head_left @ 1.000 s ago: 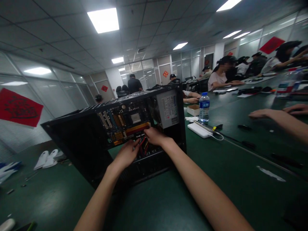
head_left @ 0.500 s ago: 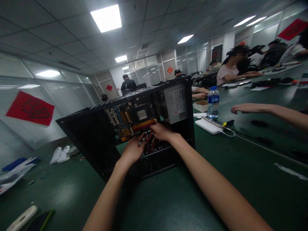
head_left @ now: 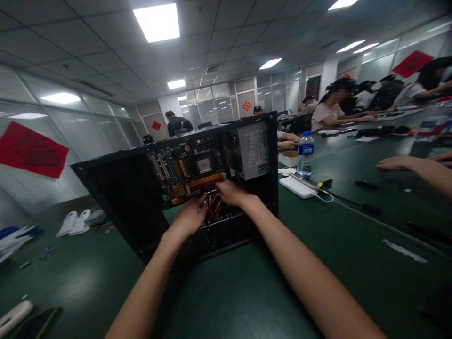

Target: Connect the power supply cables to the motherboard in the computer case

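An open black computer case [head_left: 113, 197] stands on the green table, its inside facing me. A motherboard [head_left: 180, 167] with orange and red memory slots [head_left: 205, 182] is in it, beside a silver power supply [head_left: 254, 153]. Red, yellow and black cables [head_left: 215, 209] bunch below the board. My left hand [head_left: 189, 216] reaches in from the left, fingers closed on a thin cable end at the bundle. At the slots' right end, just above the bundle, my right hand [head_left: 231, 191] is closed in a pinch; what it grips is hidden by the fingers.
Right of the case are a water bottle [head_left: 305, 154], a small box [head_left: 288, 158] and a white power strip [head_left: 297, 186] with a cord. Another person's hand [head_left: 393, 164] extends over the table at right. White objects [head_left: 76, 222] and a green-edged dark item [head_left: 35, 325] lie at left.
The view has shifted slightly, so the case sits a little further left. Both my hands stay at the cables. The other person's arm at right has drawn back to the right.
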Action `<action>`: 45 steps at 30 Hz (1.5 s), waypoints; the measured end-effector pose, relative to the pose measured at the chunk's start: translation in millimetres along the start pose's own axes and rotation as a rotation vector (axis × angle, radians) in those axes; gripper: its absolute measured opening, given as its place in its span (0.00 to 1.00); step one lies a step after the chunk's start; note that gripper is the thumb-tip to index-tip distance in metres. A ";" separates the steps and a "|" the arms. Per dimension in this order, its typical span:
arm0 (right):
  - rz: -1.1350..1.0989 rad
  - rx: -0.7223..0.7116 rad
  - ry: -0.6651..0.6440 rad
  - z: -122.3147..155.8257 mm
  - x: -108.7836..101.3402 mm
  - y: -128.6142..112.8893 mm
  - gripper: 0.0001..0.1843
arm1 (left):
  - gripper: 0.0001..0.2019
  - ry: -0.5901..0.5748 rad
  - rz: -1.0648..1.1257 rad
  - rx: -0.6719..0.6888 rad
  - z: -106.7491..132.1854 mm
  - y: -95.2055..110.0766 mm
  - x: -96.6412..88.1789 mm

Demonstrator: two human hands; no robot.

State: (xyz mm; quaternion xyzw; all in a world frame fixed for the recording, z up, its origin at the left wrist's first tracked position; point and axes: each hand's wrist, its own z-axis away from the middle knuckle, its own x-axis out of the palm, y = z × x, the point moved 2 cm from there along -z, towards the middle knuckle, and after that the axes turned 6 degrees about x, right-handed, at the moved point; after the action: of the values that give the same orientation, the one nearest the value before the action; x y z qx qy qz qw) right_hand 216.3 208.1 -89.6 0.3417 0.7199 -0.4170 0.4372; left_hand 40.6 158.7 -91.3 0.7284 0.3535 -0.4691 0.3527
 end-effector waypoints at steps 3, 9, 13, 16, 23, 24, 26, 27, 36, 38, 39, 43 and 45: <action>0.020 -0.009 0.021 1.3 -0.4 -0.8 0.14 | 0.21 0.015 0.030 0.010 -0.1 2.0 -0.3; 0.068 0.037 0.034 1.9 -2.3 -2.6 0.14 | 0.12 0.071 0.087 -0.027 2.9 14.1 -9.3; 0.066 0.085 0.080 3.1 -8.3 -8.3 0.13 | 0.11 0.023 -0.132 -0.082 7.8 30.9 -14.9; 0.025 0.028 0.198 6.1 -13.8 -16.7 0.15 | 0.16 -0.032 -0.277 -0.179 9.8 36.0 -12.6; -0.102 -0.428 0.254 15.6 -13.0 -39.4 0.18 | 0.15 -0.048 0.013 -0.068 0.7 15.9 1.3; -0.107 -0.451 0.229 16.0 -12.3 -41.0 0.20 | 0.14 -0.053 0.026 -0.059 -0.1 14.2 2.3; -0.121 -0.465 0.180 16.2 -12.0 -43.0 0.21 | 0.15 -0.031 0.038 -0.042 -0.6 13.5 3.1; -0.129 -0.457 0.158 16.1 -12.3 -43.5 0.21 | 0.15 -0.015 0.043 -0.035 -0.4 14.0 3.1; -0.166 -0.438 0.129 16.3 -12.9 -42.2 0.21 | 0.17 -0.013 0.034 -0.040 1.4 19.1 1.3; -0.169 -0.438 0.125 15.9 -11.7 -41.2 0.21 | 0.18 -0.019 0.022 -0.055 1.4 20.6 0.5; -0.171 -0.436 0.119 15.6 -11.0 -40.7 0.21 | 0.18 -0.021 0.015 -0.065 1.5 21.3 0.2; -0.190 -0.431 0.107 13.8 -9.5 -39.0 0.22 | 0.18 -0.014 0.005 -0.062 1.9 24.0 -1.1; -0.208 -0.434 0.098 12.8 -9.4 -38.2 0.23 | 0.17 -0.003 -0.006 -0.043 2.2 25.3 -1.9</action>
State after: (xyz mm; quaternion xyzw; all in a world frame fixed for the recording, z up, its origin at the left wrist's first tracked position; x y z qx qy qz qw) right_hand 191.7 179.4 -72.9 0.1835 0.8444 -0.2782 0.4194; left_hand 60.4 143.8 -85.6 0.7190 0.3650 -0.4635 0.3674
